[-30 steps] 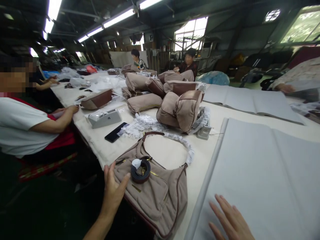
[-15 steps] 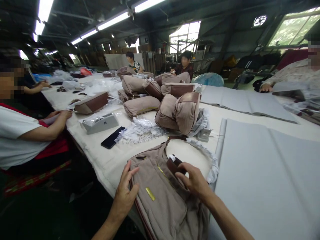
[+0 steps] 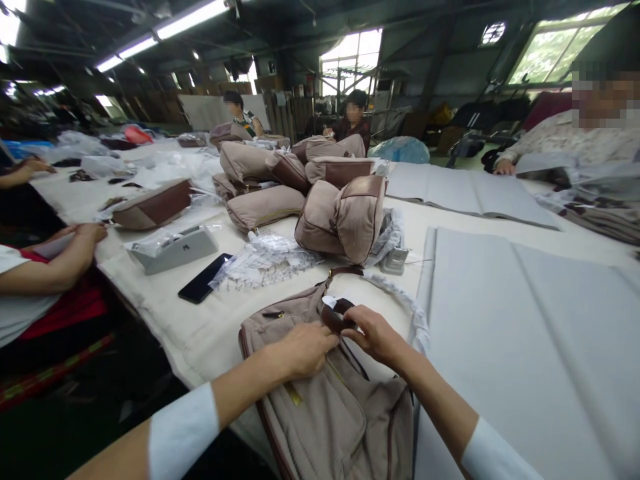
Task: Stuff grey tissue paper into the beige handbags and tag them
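Under factory strip lights (image 3: pixel 193 19), I grip a coiled strap (image 3: pixel 331 322) in my right hand (image 3: pixel 373 332) at the corduroy shoulder bag (image 3: pixel 325 417) on the table (image 3: pixel 155 310); my left hand (image 3: pixel 304 350) curls beside it, hold unclear; steadying the bag should keep the coil neat

My left grip (image 3: pixel 307 351) has shifted from the left edge of the bag (image 3: pixel 345 420) to its upper opening. My right grip (image 3: pixel 373 333), previously at the grey sheet (image 3: pixel 500 333), now holds the coiled strap (image 3: pixel 329 319), displaced from the bag's front. The wrapped handle (image 3: pixel 419 325) now lies just beside the sheet.
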`<state>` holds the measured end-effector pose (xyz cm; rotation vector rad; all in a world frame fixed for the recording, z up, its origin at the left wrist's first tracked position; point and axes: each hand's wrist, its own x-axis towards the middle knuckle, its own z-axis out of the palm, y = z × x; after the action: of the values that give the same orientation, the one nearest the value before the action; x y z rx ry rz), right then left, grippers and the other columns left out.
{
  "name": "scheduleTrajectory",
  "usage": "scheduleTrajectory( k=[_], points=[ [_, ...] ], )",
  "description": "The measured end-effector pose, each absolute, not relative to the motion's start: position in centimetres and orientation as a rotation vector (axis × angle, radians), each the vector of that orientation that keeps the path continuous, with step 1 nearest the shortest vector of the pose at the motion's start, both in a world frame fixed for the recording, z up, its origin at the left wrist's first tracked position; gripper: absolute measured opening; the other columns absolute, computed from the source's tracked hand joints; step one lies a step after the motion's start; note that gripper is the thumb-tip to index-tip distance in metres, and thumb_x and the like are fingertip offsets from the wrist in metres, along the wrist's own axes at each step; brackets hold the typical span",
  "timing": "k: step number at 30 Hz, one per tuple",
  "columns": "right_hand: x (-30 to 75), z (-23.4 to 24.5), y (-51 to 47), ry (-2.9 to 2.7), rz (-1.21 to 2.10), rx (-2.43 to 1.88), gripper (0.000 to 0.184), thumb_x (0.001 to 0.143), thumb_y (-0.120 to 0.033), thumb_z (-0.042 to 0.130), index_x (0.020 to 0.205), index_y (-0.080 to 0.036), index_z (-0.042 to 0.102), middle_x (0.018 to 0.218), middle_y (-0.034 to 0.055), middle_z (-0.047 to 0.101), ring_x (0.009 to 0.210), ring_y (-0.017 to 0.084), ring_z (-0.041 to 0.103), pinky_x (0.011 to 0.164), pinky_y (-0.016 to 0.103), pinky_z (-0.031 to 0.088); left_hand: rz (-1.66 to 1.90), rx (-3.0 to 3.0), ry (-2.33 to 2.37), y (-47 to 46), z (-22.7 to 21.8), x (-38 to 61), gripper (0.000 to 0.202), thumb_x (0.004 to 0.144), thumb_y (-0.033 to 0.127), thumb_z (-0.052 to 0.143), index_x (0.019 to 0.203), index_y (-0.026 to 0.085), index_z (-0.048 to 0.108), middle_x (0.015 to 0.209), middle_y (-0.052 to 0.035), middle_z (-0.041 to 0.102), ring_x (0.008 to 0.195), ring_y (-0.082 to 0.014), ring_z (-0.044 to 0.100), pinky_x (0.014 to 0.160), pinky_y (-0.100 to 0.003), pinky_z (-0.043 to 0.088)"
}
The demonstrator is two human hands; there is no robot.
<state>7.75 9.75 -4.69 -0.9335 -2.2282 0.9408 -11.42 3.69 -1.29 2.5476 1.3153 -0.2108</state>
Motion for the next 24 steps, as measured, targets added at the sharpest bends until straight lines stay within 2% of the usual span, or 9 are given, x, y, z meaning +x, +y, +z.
scheduleTrajectory(
  k=[2,4,9,12,14,15,18,20,24],
  points=[
    [7.7,-4.8,9.7,-2.188,0.931,-0.955,0.010,0.075,-0.024,0.062,0.081,-0.017,0.057,0.081,0.0073,0.060,0.077,0.020,0.052,0.072,0.034,0.040,-0.313,2.553,1.249,5.5,-2.0,-10.0,0.024,0.074,0.013,0.049,0.093,0.016,0.064,0.089,-0.0113,0.066,0.079,-0.0264,0.063,0.067,-0.036,0.052],
    [8.2,-4.6,9.7,-2.105,0.958,-0.994,0.011,0.077,-0.027,0.061,0.081,-0.017,0.056,0.078,0.0062,0.060,0.073,0.019,0.053,0.069,0.033,0.042,-0.313,2.577,1.229,5.9,-2.5,-9.8,0.024,0.074,0.012,0.047,0.092,0.016,0.063,0.091,-0.0109,0.064,0.074,-0.0254,0.063,0.063,-0.035,0.051],
    [9.1,-3.9,10.0,-1.826,1.147,-1.012,0.018,0.087,-0.034,0.051,0.085,-0.016,0.053,0.079,0.0048,0.064,0.072,0.016,0.060,0.065,0.029,0.048,-0.189,2.601,1.222,4.4,-2.1,-12.7,0.022,0.072,0.007,0.042,0.084,0.019,0.056,0.108,-0.0049,0.059,0.084,-0.0187,0.062,0.072,-0.029,0.050],
    [8.3,-3.1,10.0,-1.625,1.316,-0.905,0.022,0.085,-0.037,0.055,0.085,-0.015,0.054,0.080,0.0052,0.065,0.073,0.016,0.060,0.069,0.030,0.048,-0.136,2.586,1.207,4.6,-2.3,-13.0,0.042,0.070,0.005,0.041,0.107,0.022,0.053,0.125,-0.0049,0.054,0.093,-0.0205,0.062,0.079,-0.033,0.050],
    [7.8,-2.3,9.8,-1.535,1.397,-0.839,0.024,0.081,-0.038,0.059,0.083,-0.015,0.054,0.078,0.0046,0.064,0.072,0.015,0.059,0.067,0.029,0.047,-0.271,2.603,1.180,4.9,-2.7,-12.3,0.054,0.070,0.006,0.041,0.119,0.025,0.048,0.121,-0.0064,0.057,0.088,-0.0238,0.064,0.074,-0.036,0.051],
    [7.7,-1.8,9.7,-1.523,1.408,-0.827,0.024,0.080,-0.037,0.061,0.083,-0.015,0.055,0.077,0.0037,0.063,0.070,0.015,0.058,0.065,0.028,0.047,-0.357,2.612,1.170,5.1,-2.8,-11.9,0.052,0.070,0.007,0.042,0.118,0.026,0.050,0.114,-0.0068,0.060,0.082,-0.0243,0.065,0.069,-0.036,0.051],
    [8.1,-0.5,9.1,-1.517,1.397,-0.847,0.021,0.078,-0.034,0.063,0.081,-0.015,0.055,0.074,0.0017,0.061,0.067,0.013,0.056,0.062,0.026,0.045,-0.390,2.663,1.187,5.0,-2.7,-12.0,0.030,0.071,0.009,0.043,0.094,0.021,0.058,0.100,-0.0071,0.060,0.069,-0.0210,0.062,0.059,-0.032,0.048],
    [8.7,0.0,8.9,-1.506,1.396,-0.866,0.020,0.078,-0.032,0.062,0.080,-0.014,0.055,0.075,0.0022,0.062,0.067,0.013,0.057,0.062,0.026,0.046,-0.156,2.699,1.203,4.3,-2.2,-13.1,0.019,0.072,0.009,0.042,0.083,0.019,0.054,0.094,-0.0062,0.058,0.071,-0.0182,0.059,0.061,-0.029,0.046],
    [9.5,-0.1,8.6,-1.507,1.401,-0.890,0.018,0.078,-0.031,0.061,0.080,-0.014,0.055,0.076,0.0034,0.064,0.069,0.014,0.060,0.064,0.027,0.046,0.356,2.682,1.187,2.5,-1.2,-16.1,0.020,0.076,0.005,0.035,0.078,0.018,0.050,0.085,-0.0041,0.053,0.074,-0.0147,0.055,0.066,-0.025,0.045]
  ],
)
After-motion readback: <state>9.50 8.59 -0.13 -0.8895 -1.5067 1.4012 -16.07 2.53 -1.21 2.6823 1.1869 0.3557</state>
